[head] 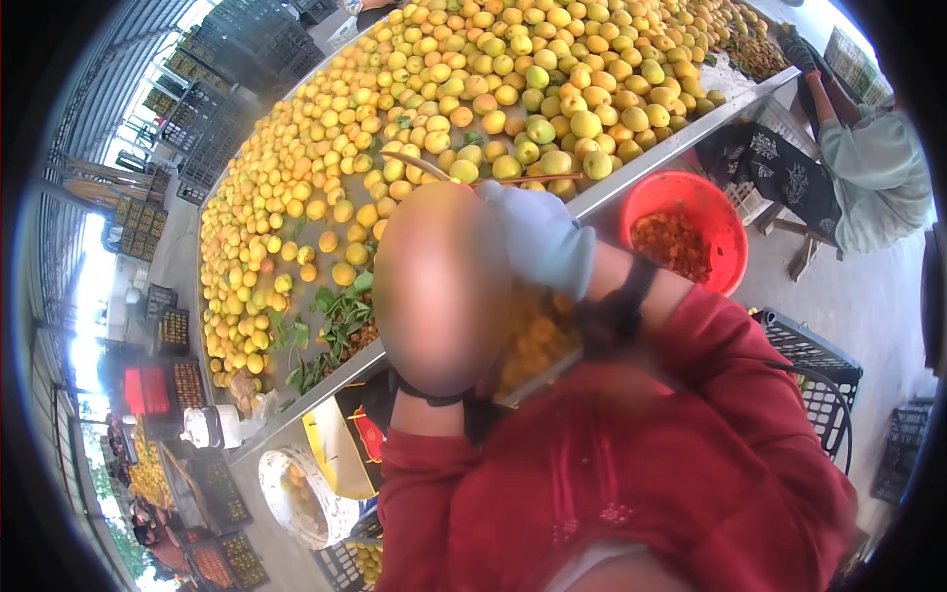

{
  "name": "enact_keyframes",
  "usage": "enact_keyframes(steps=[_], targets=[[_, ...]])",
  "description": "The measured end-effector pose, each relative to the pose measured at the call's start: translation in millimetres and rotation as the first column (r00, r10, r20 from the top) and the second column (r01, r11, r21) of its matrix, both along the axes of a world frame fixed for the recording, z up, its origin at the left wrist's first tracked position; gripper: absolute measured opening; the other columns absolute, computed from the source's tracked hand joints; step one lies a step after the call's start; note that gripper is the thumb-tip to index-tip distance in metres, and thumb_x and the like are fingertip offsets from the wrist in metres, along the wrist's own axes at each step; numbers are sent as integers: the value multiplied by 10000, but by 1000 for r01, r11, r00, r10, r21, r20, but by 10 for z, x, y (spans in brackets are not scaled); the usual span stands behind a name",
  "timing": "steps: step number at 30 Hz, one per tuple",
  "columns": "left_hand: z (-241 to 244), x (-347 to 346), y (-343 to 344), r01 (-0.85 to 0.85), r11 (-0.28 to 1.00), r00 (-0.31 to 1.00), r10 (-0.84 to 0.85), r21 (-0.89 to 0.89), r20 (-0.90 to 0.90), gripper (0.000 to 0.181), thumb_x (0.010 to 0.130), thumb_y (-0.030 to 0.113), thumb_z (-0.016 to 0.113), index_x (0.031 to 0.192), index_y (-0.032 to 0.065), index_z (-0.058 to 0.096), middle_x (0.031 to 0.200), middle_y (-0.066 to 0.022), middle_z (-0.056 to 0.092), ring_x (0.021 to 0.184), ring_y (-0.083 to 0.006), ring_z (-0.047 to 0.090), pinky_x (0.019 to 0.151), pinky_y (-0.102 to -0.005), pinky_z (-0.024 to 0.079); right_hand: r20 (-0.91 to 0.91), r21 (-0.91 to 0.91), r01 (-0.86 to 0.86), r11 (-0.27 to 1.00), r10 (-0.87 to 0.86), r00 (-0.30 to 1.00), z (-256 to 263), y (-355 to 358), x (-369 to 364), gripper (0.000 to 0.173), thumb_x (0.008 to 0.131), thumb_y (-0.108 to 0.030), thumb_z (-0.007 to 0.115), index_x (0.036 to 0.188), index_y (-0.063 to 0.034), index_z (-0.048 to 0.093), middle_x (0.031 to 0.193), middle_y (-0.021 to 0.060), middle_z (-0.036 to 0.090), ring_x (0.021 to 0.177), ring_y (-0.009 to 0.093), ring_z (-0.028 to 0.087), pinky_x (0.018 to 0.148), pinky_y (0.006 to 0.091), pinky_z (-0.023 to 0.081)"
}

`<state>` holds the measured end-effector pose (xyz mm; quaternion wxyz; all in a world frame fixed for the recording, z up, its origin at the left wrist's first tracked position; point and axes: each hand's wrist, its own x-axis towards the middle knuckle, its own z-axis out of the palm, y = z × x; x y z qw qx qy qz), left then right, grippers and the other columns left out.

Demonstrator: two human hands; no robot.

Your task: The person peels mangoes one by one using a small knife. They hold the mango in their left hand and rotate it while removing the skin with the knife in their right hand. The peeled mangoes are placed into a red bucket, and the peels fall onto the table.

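Observation:
A blurred oval patch covers the area before my chest and hides my left hand; only the left wrist with a black band (436, 399) shows below it. My right hand (540, 237), in a pale blue-grey glove, is bent beside the patch at the sorting table's metal edge (636, 170). Just beyond its fingertips lies or is held a thin brown rod (544, 178). A curved, tan, blade-like strip (414, 161) sticks out above the patch. What either hand grips is not clear. Yellow-orange apricots (444, 74) cover much of the table.
A red bucket (729, 259) of orange-brown pieces stands right of the table, near a seated person (873, 170). Green leaves (340, 314) lie by the near edge. Below are a white bucket (277, 510) and yellow box (355, 485); a black crate (814, 344) stands at right.

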<state>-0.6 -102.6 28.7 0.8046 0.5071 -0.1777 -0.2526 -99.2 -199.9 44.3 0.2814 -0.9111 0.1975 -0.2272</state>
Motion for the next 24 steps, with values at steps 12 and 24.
enact_keyframes(steps=[12,24], targets=[[-234,341,114,122,958,984,-151,-259,-92,231,808,44,573,1029,23,513,1008,-120,584,870,-279,586,657,-281,468,29,264,-33,964,26,999,-160,-411,-162,340,868,-272,471,1138,-65,481,703,154,605,615,254,615,579,373,478],[-148,380,205,232,937,972,-232,-262,32,380,762,-17,591,1129,-14,489,1173,-156,514,1086,-315,506,836,-357,476,-177,612,-181,770,357,917,582,-185,-629,471,912,-208,410,1361,-170,274,617,54,546,480,120,560,441,236,493]])
